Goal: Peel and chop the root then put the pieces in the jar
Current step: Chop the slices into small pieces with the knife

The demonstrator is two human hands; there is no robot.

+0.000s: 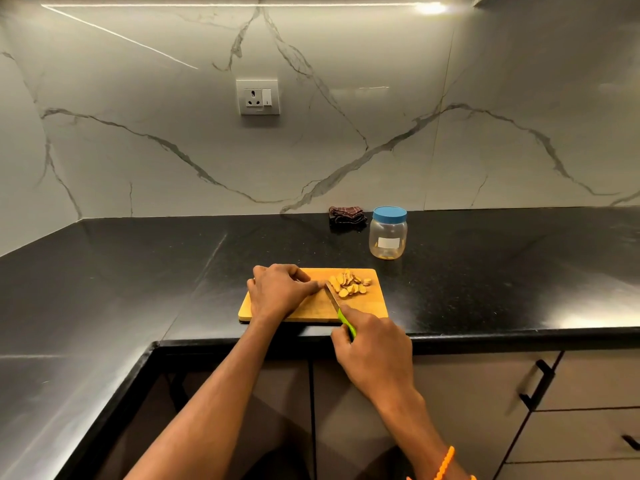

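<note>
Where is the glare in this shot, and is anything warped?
Head view: a light strip glares along the top of the wall, with softer sheen on the black counter at right and lower left; the wide lens bends the counter's edges; the board stays sharp.

both forearms are bare, no sleeves showing anywhere. only thing worn is an orange bracelet (445, 463) on the right wrist, kinda ribbed or beaded looking, half cut off by the bottom edge of the shot
</note>
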